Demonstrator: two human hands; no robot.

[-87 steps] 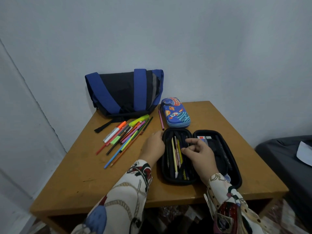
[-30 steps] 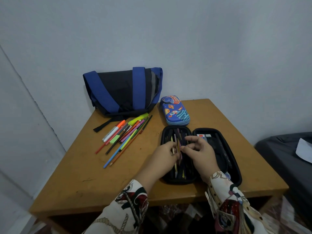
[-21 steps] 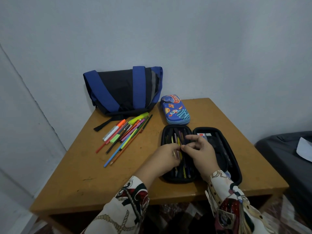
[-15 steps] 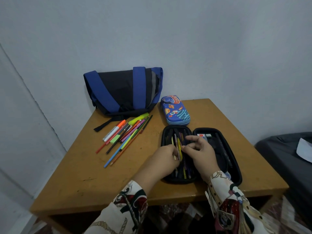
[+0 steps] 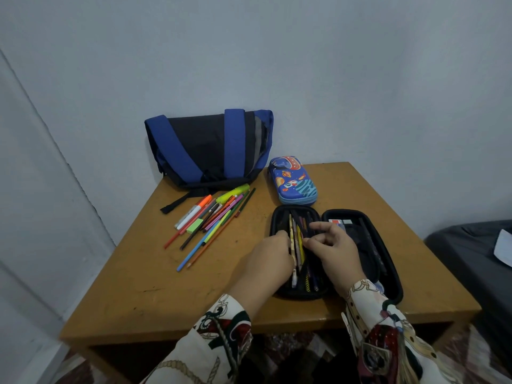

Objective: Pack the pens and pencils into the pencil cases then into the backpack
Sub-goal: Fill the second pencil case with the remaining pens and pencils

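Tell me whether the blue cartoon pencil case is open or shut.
Shut. The blue cartoon pencil case lies flat with its lid down on its base, no gap showing, behind the open black case, whose two halves are spread flat.

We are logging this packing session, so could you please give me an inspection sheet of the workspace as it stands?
Surface: wooden table, scuffed.
Job's things: black case lies open, with pencils in its left half; blue case is shut, behind it; loose pens lie fanned out on the left; backpack leans on the wall at the back.
Clutter: green eraser among the loose pens.
Grippers: left hand and right hand both work at the pencils in the black case; the exact grip is hard to read.
Cables: nothing seen.
Surroundings: pale wall; dark furniture at the right, with a pale sheet on it.
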